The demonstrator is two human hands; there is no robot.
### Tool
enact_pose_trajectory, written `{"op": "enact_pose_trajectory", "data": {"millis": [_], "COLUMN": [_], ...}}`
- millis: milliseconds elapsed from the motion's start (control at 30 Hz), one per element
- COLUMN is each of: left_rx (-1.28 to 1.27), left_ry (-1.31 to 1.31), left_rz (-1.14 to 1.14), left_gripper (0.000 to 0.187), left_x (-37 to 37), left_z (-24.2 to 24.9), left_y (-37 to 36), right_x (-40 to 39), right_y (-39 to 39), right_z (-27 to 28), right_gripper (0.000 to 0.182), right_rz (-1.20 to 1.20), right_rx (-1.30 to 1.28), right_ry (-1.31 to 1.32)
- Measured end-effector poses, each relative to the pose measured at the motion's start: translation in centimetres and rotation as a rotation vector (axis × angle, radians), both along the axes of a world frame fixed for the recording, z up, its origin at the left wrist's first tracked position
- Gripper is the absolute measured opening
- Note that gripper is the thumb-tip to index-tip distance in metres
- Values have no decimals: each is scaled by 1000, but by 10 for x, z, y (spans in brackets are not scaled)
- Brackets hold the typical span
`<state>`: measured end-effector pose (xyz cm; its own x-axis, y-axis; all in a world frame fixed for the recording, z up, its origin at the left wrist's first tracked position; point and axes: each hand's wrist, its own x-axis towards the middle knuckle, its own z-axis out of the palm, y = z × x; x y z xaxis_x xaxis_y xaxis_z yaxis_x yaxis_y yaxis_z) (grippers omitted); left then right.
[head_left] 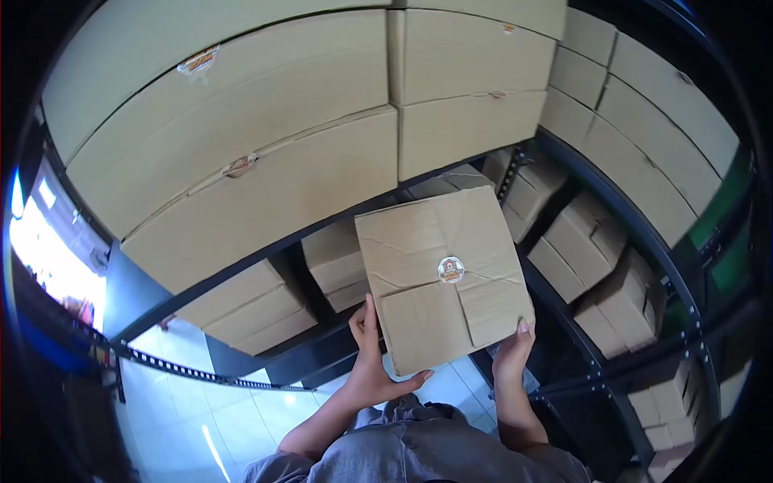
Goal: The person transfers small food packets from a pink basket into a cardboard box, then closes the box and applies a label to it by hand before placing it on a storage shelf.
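Observation:
A brown cardboard box (419, 249) with interlocked top flaps and a round printed sticker (451, 270) is held up in front of my body. My left hand (377, 358) grips its near left corner, with the thumb along the near edge and fingers against the left side. At the near right corner, my right hand (514, 350) has its thumb on the edge; its other fingers are hidden beneath or behind the box. The box's underside is out of sight.
Large closed cartons (290, 169) fill the upper shelf ahead. More boxes (580, 241) stand on the lower shelves, to the right as well. A dark shelf beam (282, 241) runs just behind the held box. White tiled floor (177, 410) shows below.

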<state>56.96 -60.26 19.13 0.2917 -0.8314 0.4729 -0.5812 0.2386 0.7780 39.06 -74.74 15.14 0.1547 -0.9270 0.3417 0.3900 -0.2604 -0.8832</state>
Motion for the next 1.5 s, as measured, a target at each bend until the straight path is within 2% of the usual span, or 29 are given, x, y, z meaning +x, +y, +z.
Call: {"op": "enact_pose_trajectory", "data": {"millis": [67,233,300,333,500,567,600,633,700,733,767,833,867,900,967,1000,1133,1300,1367,1500], "left_rx": [16,12,7,-87,-157,-157,-176,-180,-235,-240,-246,-226,-243,-251,-317,-304,-207,-230,-236,-233], "left_ry": [-28,-39,29,59,-3,-44,26,17,264,206,200,492,362,360,389,404,429,427,370,304], "left_rz": [59,188,211,214,291,309,299,307,348,436,438,417,512,518,538,520,533,507,528,549], "left_gripper": [125,122,122,116,110,103,94,94,86,69,69,56,49,49,53,63,75,68,63,59], "left_x": [-2,1,11,14,42,63,71,79,101,105,108,106,115,119,122,123,124,116,110,108], "left_z": [-7,6,6,13,31,28,29,21,1,3,6,21,8,2,-8,-16,-30,-36,-37,-43], "left_y": [-3,-7,-10,-12,-14,-20,-22,-25,-36,-40,-43,-49,-55,-59,-67,-69,-67,-65,-63,-65], "right_x": [5,19,27,33,62,73,82,91,114,125,135,157,168,176,187,188,186,181,173,173], "right_y": [-10,-27,-39,-40,-46,-55,-58,-61,-65,-71,-79,-96,-100,-104,-111,-110,-106,-100,-91,-96], "right_z": [0,-9,-9,-4,24,39,47,55,67,71,71,60,53,45,32,28,20,10,14,13], "right_gripper": [59,48,47,47,47,46,48,51,54,58,58,72,73,73,71,71,67,63,62,64], "right_rz": [64,131,203,226,388,461,502,540,594,645,647,629,630,637,502,509,437,311,421,433], "right_rx": [-61,99,56,18,-156,-136,-191,-250,-231,-207,-214,-334,-345,-353,-435,-438,-482,-547,-461,-458], "right_ry": [30,-69,-14,22,168,161,242,320,239,168,164,294,244,242,290,291,331,429,393,439]}}
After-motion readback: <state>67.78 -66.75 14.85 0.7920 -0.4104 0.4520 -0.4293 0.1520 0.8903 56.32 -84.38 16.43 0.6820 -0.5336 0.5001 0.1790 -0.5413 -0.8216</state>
